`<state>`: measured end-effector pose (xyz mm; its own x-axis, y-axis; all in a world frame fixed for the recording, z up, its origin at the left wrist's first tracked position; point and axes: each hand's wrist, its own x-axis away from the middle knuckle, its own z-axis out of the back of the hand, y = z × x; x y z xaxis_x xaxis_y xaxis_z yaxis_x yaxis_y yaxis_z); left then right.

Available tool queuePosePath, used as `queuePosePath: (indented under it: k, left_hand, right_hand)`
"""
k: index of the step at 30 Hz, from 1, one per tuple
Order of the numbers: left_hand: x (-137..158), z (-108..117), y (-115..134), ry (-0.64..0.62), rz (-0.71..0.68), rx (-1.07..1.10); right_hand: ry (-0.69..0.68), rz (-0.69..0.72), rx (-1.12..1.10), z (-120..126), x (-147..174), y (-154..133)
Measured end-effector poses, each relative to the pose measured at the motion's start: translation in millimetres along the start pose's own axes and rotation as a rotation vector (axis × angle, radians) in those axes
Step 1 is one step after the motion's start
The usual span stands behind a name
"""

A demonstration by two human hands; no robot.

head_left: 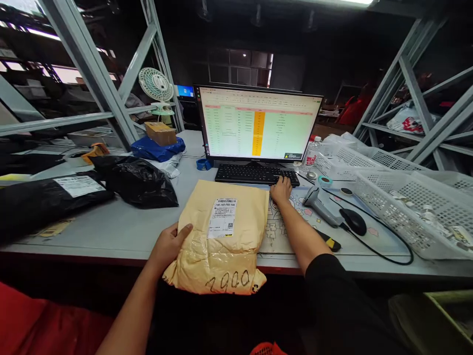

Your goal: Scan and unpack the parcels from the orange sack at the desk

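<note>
My left hand (170, 244) grips the left edge of a yellow padded mailer (236, 246), thumb on top and the other fingers out of sight beneath. The mailer lies partly over the desk's front edge, with a white printed label (222, 218) on its face and handwritten digits near its lower end. On the right end of the black keyboard (254, 173) rests my right hand (281, 190), its fingers bent over the keys and holding nothing. Behind the keyboard, a monitor (258, 125) displays a spreadsheet with an orange column.
Black plastic parcels (136, 182) and a small carton (160, 133) on a blue bag are at left. A barcode scanner (322, 207), a mouse (353, 222) and a box cutter (328, 240) lie right of my hand. White baskets (414, 217) line the right side; a fan (155, 85) stands behind.
</note>
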<state>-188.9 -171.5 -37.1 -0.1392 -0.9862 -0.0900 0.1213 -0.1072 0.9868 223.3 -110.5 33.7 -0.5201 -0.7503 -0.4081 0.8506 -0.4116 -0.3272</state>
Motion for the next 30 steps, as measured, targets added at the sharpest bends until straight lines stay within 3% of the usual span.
queuePosePath:
  k: [6,13,19,25,30]
  left_hand:
    - [1.9,1.3,-0.5,-0.030,-0.011,0.017]
    - [-0.5,4.0,-10.2,-0.045,-0.007,0.056]
    - [-3.4,5.6,-13.7,-0.069,0.000,0.103]
    - [-6.2,3.0,-9.6,-0.076,-0.021,0.124]
    - [-0.9,6.0,12.5,-0.092,-0.016,0.177]
  right_hand:
    - [-0.036,-0.105,0.031,-28.4,-1.7,6.6]
    - [-0.126,-0.128,0.064,-35.3,-18.2,10.0]
    - [-0.129,-0.058,0.109,-33.1,-24.5,11.8]
    - [-0.103,0.002,0.172,-20.0,-8.4,-1.6]
    - [-0.193,0.192,0.128,20.4,24.9,-12.8]
